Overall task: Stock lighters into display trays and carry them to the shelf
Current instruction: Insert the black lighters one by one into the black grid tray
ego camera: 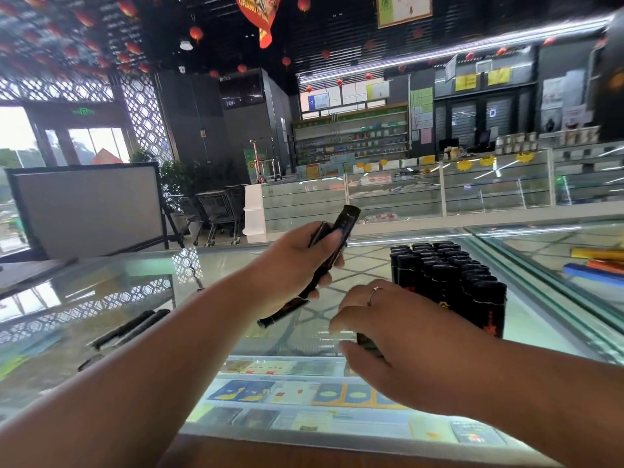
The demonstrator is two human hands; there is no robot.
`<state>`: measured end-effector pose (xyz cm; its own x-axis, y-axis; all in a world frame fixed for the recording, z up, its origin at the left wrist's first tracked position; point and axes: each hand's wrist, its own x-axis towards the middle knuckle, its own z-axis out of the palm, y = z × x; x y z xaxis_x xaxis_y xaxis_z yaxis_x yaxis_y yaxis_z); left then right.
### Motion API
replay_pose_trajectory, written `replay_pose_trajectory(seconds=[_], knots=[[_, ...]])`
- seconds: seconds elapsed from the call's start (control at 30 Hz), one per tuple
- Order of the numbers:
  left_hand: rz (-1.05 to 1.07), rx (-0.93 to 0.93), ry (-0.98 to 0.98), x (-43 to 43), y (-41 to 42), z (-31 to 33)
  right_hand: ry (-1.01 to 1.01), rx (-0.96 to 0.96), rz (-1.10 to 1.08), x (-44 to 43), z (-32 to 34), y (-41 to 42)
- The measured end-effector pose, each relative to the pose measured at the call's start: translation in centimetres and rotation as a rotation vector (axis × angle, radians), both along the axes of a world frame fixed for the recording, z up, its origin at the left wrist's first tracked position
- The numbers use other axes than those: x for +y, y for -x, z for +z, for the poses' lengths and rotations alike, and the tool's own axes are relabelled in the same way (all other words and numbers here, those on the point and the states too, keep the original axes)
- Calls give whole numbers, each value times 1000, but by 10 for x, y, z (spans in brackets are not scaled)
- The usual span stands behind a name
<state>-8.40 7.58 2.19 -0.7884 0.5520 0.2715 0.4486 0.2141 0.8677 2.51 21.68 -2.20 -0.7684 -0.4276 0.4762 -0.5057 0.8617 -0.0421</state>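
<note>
My left hand grips a bunch of long black lighters above the glass counter; their tops point up and right, and one lower end sticks out below at the lighter end. My right hand, with a ring on one finger, reaches down to the front left corner of the display tray, whose base is mostly hidden; its fingers curl over a black lighter there. Several black lighters stand upright and packed together in that tray.
Two loose black lighters lie on the glass counter at the left. Coloured boxes show under the glass at the right. A grey board stands beyond the counter's left end, with shopping carts and more glass counters behind.
</note>
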Motion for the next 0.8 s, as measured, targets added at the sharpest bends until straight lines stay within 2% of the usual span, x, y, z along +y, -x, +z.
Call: replay_pose_trajectory(seconds=[0.13, 0.23, 0.3, 0.37, 0.47, 0.57, 0.63, 0.73, 0.8], knots=[[-68, -65, -107, -8, -3, 1, 61, 154, 39, 0, 16, -12], [-115, -34, -100, -10, -7, 3, 97, 327, 41, 2, 32, -18], [-109, 73, -38, -9, -11, 3, 61, 432, 5, 6, 39, -18], [-64, 294, 83, -8, -15, 3, 51, 470, -92, 13, 46, -17], [-16, 569, 196, -5, -17, -1, 58, 455, -310, 22, 56, -16], [-40, 639, 194, -1, -22, -3, 39, 391, -438, 28, 64, -13], [-59, 680, 192, 1, -26, -4, 123, 314, -384, 30, 66, -12], [-53, 718, 182, 4, -31, -5, 417, 178, -210, 31, 68, -14], [-36, 704, 160, 7, -32, -6, 449, 162, -179, 34, 71, -14]])
